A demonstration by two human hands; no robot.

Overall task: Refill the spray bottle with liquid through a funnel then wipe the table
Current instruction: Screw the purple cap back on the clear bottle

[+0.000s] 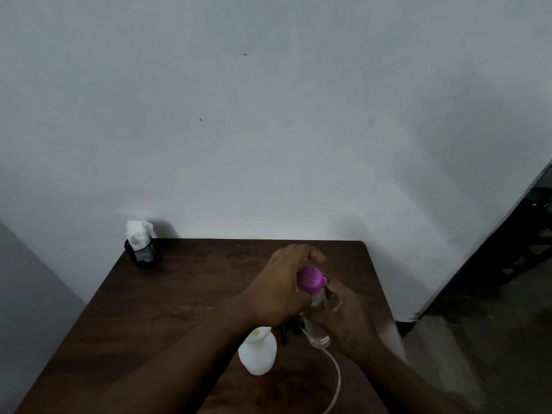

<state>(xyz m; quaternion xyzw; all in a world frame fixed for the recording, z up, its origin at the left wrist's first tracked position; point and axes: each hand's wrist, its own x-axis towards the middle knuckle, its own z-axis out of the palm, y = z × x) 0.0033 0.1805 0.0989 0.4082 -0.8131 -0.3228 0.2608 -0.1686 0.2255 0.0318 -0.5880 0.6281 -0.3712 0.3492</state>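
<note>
A clear spray bottle (318, 330) with a purple spray head (310, 279) stands upright on the dark wooden table (179, 294). My left hand (286, 288) wraps around the purple head from the left. My right hand (349, 315) grips the clear body from the right. A white bottle (258, 351) with an open mouth stands just left of the spray bottle, under my left forearm. A dark object (288, 330) lies between the two bottles, mostly hidden by my left hand. A thin white tube (334, 375) curves along the table towards me.
A black mesh holder with white tissues (140, 249) stands at the table's far left corner, against the white wall. The table's right edge (385, 294) drops to a grey floor, and a dark doorway shows at the far right.
</note>
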